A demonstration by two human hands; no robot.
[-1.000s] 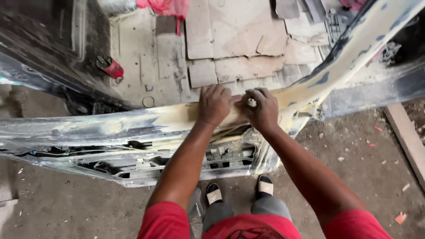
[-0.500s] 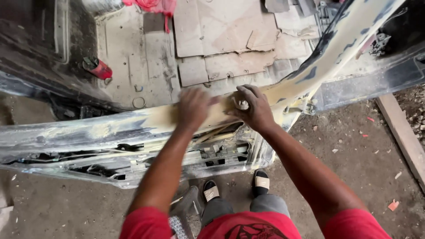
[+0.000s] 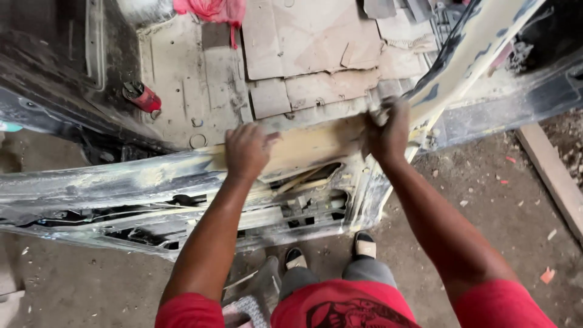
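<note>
Along the top edge of a stripped car door panel (image 3: 121, 182), both hands work a band of yellowish filler (image 3: 310, 146).

Left hand (image 3: 246, 152): palm down, fingers together and slightly curled, pressed flat on the filler band. Whether anything sits under the palm cannot be told. Forearm runs straight up from the lower frame, elbow low.

Right hand (image 3: 385, 130): closed into a tight grip around something small and pale at the point where the door edge meets the slanted pillar (image 3: 467, 54); blurred, so the object cannot be identified. Wrist bent inward, arm reaching up from the lower right.

Hands are well apart on the same edge. Feet in sandals (image 3: 364, 246) stand just beside the panel's lower rim on the dirt floor (image 3: 486, 206).

Risks, as judged:
- Door's inner frame shows open cut-outs with raw metal edges just below the left wrist; a slip downward could catch skin.
- Uneven pressure from the flat palm could gouge the filler.
- Bare hands against dusty filler: abrasion likely.
- Red spray can (image 3: 143, 97) lies loose on the cab floor (image 3: 194, 79) beyond.
</note>
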